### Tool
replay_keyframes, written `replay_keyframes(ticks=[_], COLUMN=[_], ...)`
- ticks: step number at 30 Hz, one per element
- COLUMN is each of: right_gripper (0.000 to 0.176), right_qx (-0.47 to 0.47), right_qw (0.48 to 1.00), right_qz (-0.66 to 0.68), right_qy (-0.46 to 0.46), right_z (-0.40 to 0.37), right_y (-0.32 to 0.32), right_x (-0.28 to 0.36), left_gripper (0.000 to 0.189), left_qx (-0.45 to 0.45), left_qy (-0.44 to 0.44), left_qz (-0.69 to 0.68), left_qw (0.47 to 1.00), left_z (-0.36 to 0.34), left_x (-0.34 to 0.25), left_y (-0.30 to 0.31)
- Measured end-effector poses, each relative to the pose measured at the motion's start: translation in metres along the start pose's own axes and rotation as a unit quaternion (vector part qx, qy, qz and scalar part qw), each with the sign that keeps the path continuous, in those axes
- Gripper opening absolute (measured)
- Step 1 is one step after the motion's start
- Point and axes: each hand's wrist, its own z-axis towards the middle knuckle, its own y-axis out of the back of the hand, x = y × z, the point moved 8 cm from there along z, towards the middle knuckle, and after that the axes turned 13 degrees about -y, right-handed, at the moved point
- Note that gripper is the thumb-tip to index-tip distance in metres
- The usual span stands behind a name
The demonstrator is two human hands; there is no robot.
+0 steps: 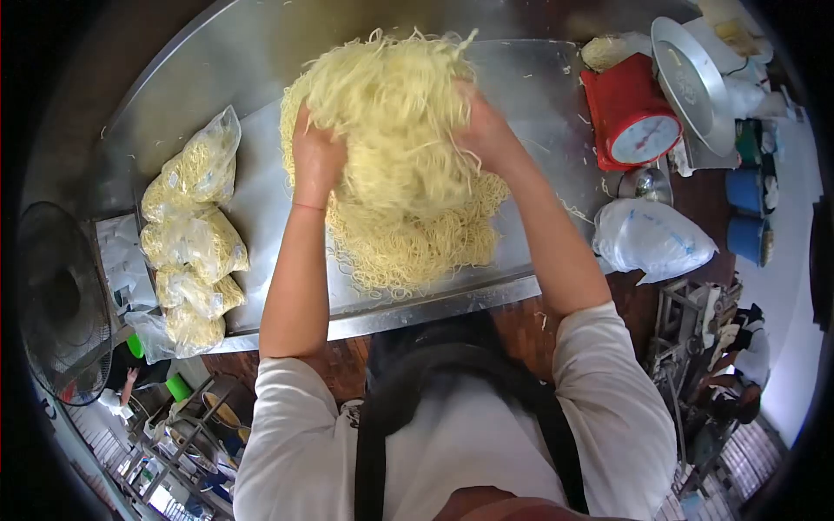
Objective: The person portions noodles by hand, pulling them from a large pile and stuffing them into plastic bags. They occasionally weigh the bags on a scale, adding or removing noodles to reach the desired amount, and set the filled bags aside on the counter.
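Observation:
A big heap of pale yellow noodles (pixel 417 247) lies loose on the metal table. My left hand (pixel 320 156) and my right hand (pixel 482 130) clasp a large bunch of the noodles from either side, lifted above the heap and smeared by motion. Strands cover most of my fingers on both hands. Some noodles hang down between my hands onto the pile below.
Several clear bags of noodles (pixel 195 243) line the table's left side. At the right stand a red dial scale (pixel 638 122) with a metal pan (pixel 692 82) and a stuffed white plastic bag (pixel 647 241). A fan (pixel 61 295) is at far left. Another person (pixel 743 360) is at far right.

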Motion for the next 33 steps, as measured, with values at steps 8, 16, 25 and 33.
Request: replay_keyframes(ticks=[8,16,25,33], right_gripper=[0.063,0.034,0.061,0.053], right_qx=[-0.032,0.142,0.279,0.199], right_qw=[0.962,0.903,0.954,0.903], right_qz=[-0.266,0.345,-0.093,0.312], right_qy=[-0.053,-0.215,-0.053,-0.217], right_z=[0.04,0.122,0.012,0.128], right_y=[-0.01,-0.062,0.011,-0.137], right_x=[-0.114,-0.039,-0.041,-0.095], left_gripper=[0.079,0.059,0.073,0.046], left_qx=[0.062,0.0,0.183,0.082], left_qy=[0.005,0.137,0.103,0.144], left_qz=[0.218,-0.098,0.291,0.076], left_qw=[0.974,0.986,0.934,0.983], left_z=[-0.033,0.032,-0.044,-0.009], left_x=[-0.048,-0.027,-0.04,0.008], left_y=[-0.06,-0.041,0.036,-0.072])
